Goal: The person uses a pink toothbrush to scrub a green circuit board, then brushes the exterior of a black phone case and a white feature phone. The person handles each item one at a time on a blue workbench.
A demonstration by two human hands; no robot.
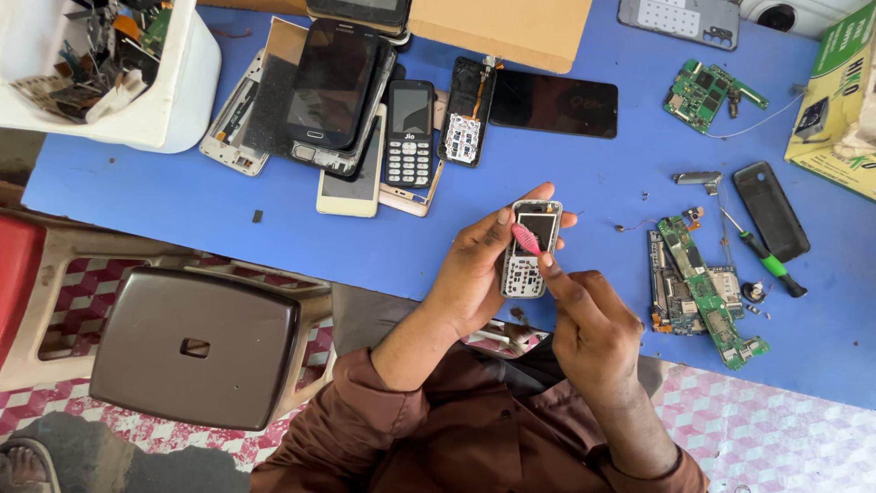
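The left hand [474, 269] is gripping a small silver keypad phone [527, 251] from its left side, thumb lying across the upper edge, holding it face-up just above the blue bench [164, 187]; the right hand [593, 333] is pinching a pink pick [526, 239] between thumb and forefinger, its tip lying against the phone's dark screen; both hands are closed on what they are holding, neither one spread wide. The phone is hovering near the middle of the bench, close to its front edge.

To the left, a pile of smartphones and bare frames [319, 100] is lying stacked, with a black keypad phone [410, 132] resting on top and an opened handset [465, 114] just beside it; a dark glass panel [555, 103] is sitting further right. On the right, green circuit boards [707, 297] are lying clustered, near a green-handled screwdriver [766, 260] and a black back cover [771, 210]. A white tub of parts [137, 100] is standing at the far left; a brown stool [196, 347] is sitting below the bench.
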